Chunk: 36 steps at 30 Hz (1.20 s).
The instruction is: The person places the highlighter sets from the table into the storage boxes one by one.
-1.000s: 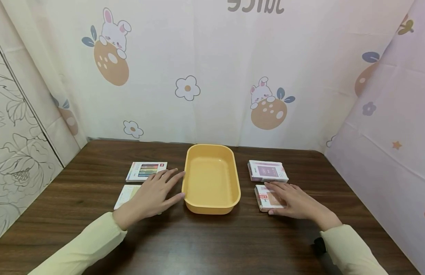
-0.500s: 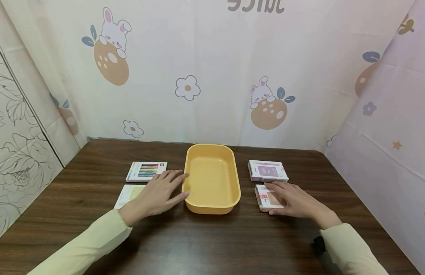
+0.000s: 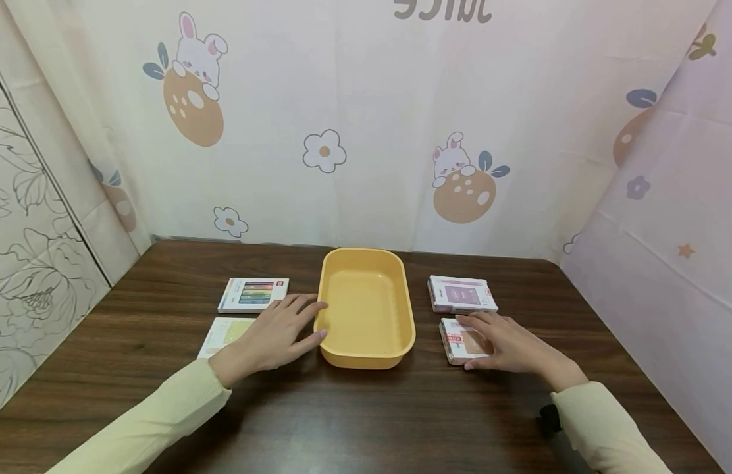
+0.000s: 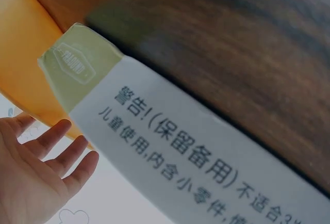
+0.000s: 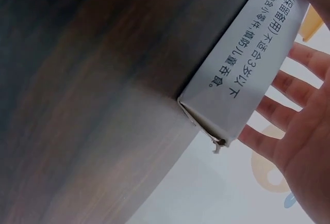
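My left hand [image 3: 274, 339] lies at the left rim of a yellow tray [image 3: 366, 362], its relaxed fingertips touching the edge. Partly under that forearm is a white box with a yellow-green panel [image 3: 224, 332]; its printed side [image 4: 154, 126] fills the left wrist view. My right hand [image 3: 514, 345] spans a flat white box with a tan panel [image 3: 455, 345], thumb at the near side and fingers at the far side. The right wrist view shows this box's printed side [image 5: 247, 59], with a slightly torn end flap. The fingertips behind it are hidden there. The box rests on the table.
Behind the left hand lies a white box with a window of coloured pens [image 3: 253, 295]. Beyond the right hand is a white box with a purple panel [image 3: 462, 294]. All rest on a dark wooden table [image 3: 366, 421], with a patterned curtain [image 3: 378, 191] at its back edge.
My left hand has moved slightly right, from beside the tray onto its rim, uncovering more of the near left box. The right hand has stayed on its box.
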### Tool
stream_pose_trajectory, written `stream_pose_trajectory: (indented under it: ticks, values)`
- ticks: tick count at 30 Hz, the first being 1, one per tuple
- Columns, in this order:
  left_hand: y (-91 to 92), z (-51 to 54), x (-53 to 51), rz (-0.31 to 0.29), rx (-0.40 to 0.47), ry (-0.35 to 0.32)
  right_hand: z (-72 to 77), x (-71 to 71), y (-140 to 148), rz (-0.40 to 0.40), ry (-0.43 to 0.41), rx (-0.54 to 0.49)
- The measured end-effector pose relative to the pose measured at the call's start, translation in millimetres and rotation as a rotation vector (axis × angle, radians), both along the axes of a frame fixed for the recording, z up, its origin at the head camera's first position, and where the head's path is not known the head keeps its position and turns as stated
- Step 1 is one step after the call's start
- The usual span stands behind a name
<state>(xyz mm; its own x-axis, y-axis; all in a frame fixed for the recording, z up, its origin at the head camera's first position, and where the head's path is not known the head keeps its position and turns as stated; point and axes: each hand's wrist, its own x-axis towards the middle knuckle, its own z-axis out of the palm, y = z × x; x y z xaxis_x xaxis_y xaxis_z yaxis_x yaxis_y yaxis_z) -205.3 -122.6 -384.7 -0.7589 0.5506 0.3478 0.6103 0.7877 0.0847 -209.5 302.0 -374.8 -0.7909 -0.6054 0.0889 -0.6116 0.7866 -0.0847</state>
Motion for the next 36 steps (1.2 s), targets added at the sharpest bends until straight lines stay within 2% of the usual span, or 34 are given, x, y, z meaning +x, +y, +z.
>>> stream_pose_trajectory:
  ticks: [8,15,23,31,36]
  values:
    - [0.1,-0.8,-0.1,-0.005,0.001,0.009,0.6,-0.9,0,0.014,-0.002,-0.010]
    - [-0.4,-0.6,-0.8,-0.005,-0.005,0.015,3.8,-1.4,-2,-0.005,-0.037,0.012]
    - [-0.2,1.3,-0.3,-0.007,-0.009,0.010,12.2,-3.1,-5,-0.032,-0.057,0.028]
    - [0.0,0.7,-0.5,-0.007,0.004,0.007,22.4,-8.7,-8,-0.008,-0.005,0.038]
    - [-0.3,-0.3,-1.1,0.002,-0.004,-0.002,31.7,-12.7,-13,-0.019,-0.016,0.043]
